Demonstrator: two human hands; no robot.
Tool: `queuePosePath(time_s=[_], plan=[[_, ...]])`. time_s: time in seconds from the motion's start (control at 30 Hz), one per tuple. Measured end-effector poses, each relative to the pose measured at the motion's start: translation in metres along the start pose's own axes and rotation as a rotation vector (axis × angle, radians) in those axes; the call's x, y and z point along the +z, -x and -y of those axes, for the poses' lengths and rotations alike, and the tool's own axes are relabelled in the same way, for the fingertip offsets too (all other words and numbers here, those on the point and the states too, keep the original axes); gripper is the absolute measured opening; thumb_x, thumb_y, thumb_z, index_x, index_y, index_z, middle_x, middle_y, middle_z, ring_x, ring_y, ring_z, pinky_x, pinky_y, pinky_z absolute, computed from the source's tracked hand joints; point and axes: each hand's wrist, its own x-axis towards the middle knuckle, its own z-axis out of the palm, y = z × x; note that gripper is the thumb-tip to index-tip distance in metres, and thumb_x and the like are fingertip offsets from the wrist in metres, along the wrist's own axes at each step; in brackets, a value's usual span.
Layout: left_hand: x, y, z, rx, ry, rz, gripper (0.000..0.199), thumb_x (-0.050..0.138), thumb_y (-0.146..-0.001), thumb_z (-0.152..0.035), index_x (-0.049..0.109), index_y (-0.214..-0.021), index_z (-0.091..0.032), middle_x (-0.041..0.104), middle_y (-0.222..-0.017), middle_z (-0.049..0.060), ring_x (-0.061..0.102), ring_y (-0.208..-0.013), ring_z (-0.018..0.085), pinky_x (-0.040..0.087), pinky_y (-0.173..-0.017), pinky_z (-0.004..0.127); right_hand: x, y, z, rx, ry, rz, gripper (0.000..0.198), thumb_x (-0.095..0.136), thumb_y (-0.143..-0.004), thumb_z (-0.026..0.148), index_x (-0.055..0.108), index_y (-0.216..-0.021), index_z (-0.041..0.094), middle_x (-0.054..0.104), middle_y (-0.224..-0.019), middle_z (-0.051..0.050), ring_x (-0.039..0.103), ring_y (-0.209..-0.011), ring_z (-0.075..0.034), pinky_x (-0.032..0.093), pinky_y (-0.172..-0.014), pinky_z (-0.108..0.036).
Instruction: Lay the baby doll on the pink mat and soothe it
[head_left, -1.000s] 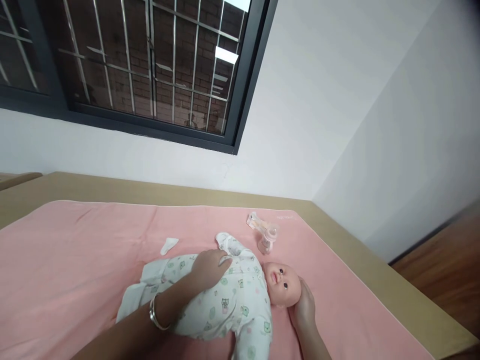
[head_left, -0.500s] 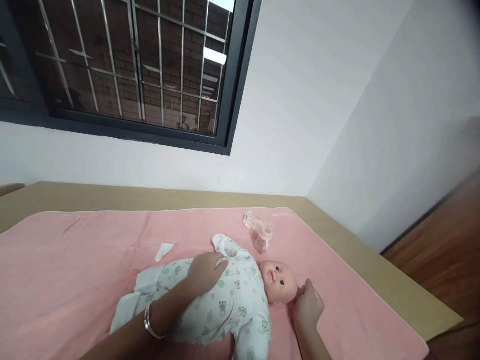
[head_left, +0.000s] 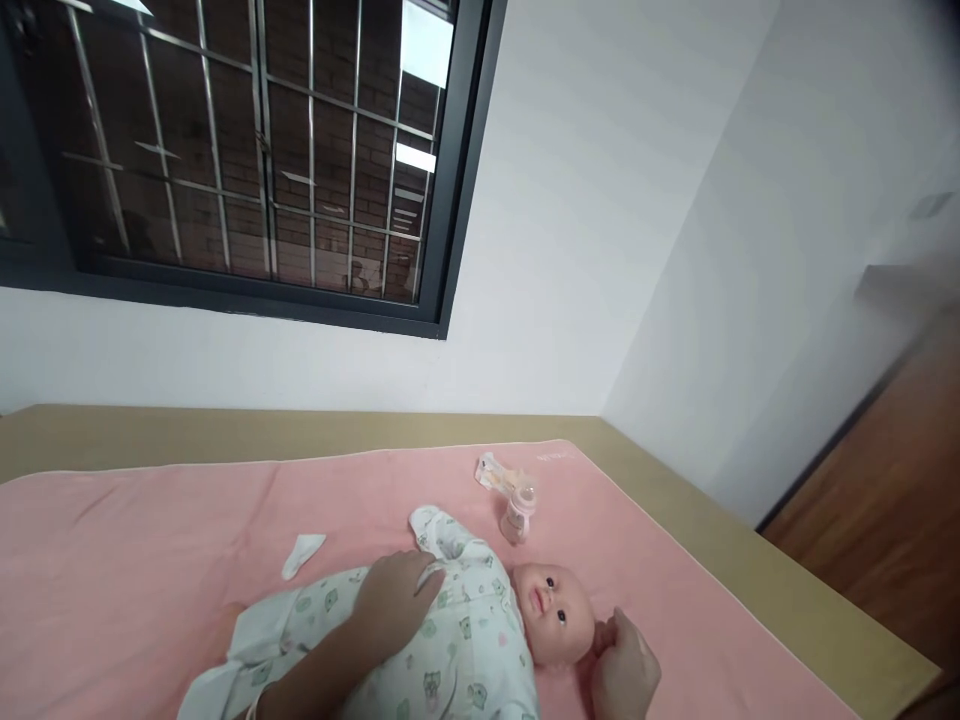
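Settling step: left hand (head_left: 391,612) fingers flat on doll (head_left: 442,650) chest, right hand (head_left: 624,675) loosely curled beside doll's head; next needs gentle head support.

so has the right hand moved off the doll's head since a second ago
Yes. The right hand cupped the top of the doll's head then; now it sits curled beside the head, at most brushing it, drawn back toward the person.

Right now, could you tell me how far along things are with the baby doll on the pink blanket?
The baby doll in the white printed sleepsuit lies dressed on the pink blanket. In hand: the left hand rests on its chest, the right hand sits beside its head. Untouched: the small white mitten and clear pink baby bottle.
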Motion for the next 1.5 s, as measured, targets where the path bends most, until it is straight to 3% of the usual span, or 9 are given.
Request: queuePosePath(time_s=[0.2,0.43,0.57,0.67,0.73,0.93,1.2,1.33,1.5], plan=[[0.004,-0.001,0.002,-0.009,-0.005,-0.001,0.043,0.037,-0.098,-0.041,0.069,-0.118,-0.020,0.074,-0.120,0.009,0.066,-0.112,0.029,0.048,-0.099,0.047,0.003,0.001,0.013,-0.011,-0.235,-0.051,0.045,0.064,-0.071,0.032,0.021,-0.059,0.026,0.024,-0.047,0.009,0.026,-0.044,-0.007,0.029,-0.041,-0.027],[0.008,-0.006,0.011,0.059,-0.010,-0.030,0.043,0.037,-0.098,-0.040,0.069,-0.118,-0.020,0.075,-0.118,0.012,0.068,-0.109,0.033,0.051,-0.097,0.051,0.010,0.005,0.016,0.115,-0.304,-0.080,0.042,0.067,-0.069,0.027,0.027,-0.059,0.024,0.029,-0.049,0.009,0.027,-0.045,-0.006,0.026,-0.041,-0.025],[0.006,-0.001,0.012,0.273,-0.003,-0.028,0.047,0.037,-0.097,-0.034,0.053,-0.139,-0.020,0.059,-0.144,0.013,0.055,-0.132,0.033,0.040,-0.114,0.055,0.009,0.008,0.015,0.209,-0.200,-0.097,0.039,0.068,-0.069,0.035,0.033,-0.061,0.023,0.034,-0.051,0.008,0.033,-0.048,-0.007,0.029,-0.041,-0.023],[0.004,0.007,0.010,0.501,0.016,0.037,0.038,0.044,-0.096,-0.034,0.058,-0.131,-0.031,0.057,-0.147,0.002,0.048,-0.139,0.025,0.031,-0.123,0.045,0.009,0.009,0.019,0.267,-0.100,-0.112,0.035,0.068,-0.068,0.038,0.038,-0.061,0.021,0.037,-0.052,0.007,0.036,-0.049,-0.008,0.031,-0.041,-0.023],[0.004,0.010,0.009,0.557,0.030,0.060,0.035,0.048,-0.095,-0.034,0.059,-0.129,-0.031,0.058,-0.147,0.001,0.048,-0.139,0.025,0.033,-0.122,0.044,0.011,0.011,0.023,0.266,-0.031,-0.115,0.033,0.067,-0.069,0.039,0.042,-0.062,0.020,0.040,-0.052,0.006,0.038,-0.050,-0.008,0.032,-0.042,-0.023],[0.008,0.009,0.009,0.546,0.057,0.037,0.042,0.053,-0.095,-0.034,0.056,-0.136,-0.028,0.056,-0.148,0.007,0.049,-0.139,0.030,0.038,-0.119,0.052,0.012,0.015,0.033,0.239,-0.058,-0.144,0.033,0.065,-0.072,0.039,0.038,-0.063,0.021,0.039,-0.053,0.006,0.038,-0.050,-0.009,0.033,-0.044,-0.025],[0.008,0.012,0.010,0.535,0.037,-0.018,0.041,0.056,-0.094,-0.033,0.055,-0.136,-0.029,0.057,-0.148,0.005,0.051,-0.137,0.029,0.041,-0.117,0.048,0.004,0.008,0.013,0.102,0.021,-0.121,0.034,0.065,-0.076,0.044,0.042,-0.064,0.022,0.043,-0.057,0.003,0.043,-0.054,-0.012,0.037,-0.046,-0.028],[-0.002,0.013,0.001,0.532,0.022,0.073,0.036,0.058,-0.094,-0.030,0.058,-0.130,-0.031,0.056,-0.149,0.001,0.048,-0.140,0.028,0.039,-0.119,0.047,0.010,0.015,0.019,-0.001,0.062,-0.144,0.036,0.065,-0.076,0.044,0.041,-0.060,0.021,0.039,-0.054,0.004,0.037,-0.052,-0.010,0.033,-0.045,-0.026],[-0.009,0.012,-0.008,0.516,0.029,0.145,0.026,0.057,-0.095,-0.026,0.062,-0.120,-0.029,0.056,-0.148,0.000,0.045,-0.142,0.028,0.038,-0.117,0.047,0.015,0.025,0.029,0.092,0.185,-0.108,0.036,0.064,-0.075,0.046,0.044,-0.061,0.020,0.040,-0.059,0.002,0.038,-0.057,-0.011,0.034,-0.045,-0.024]])
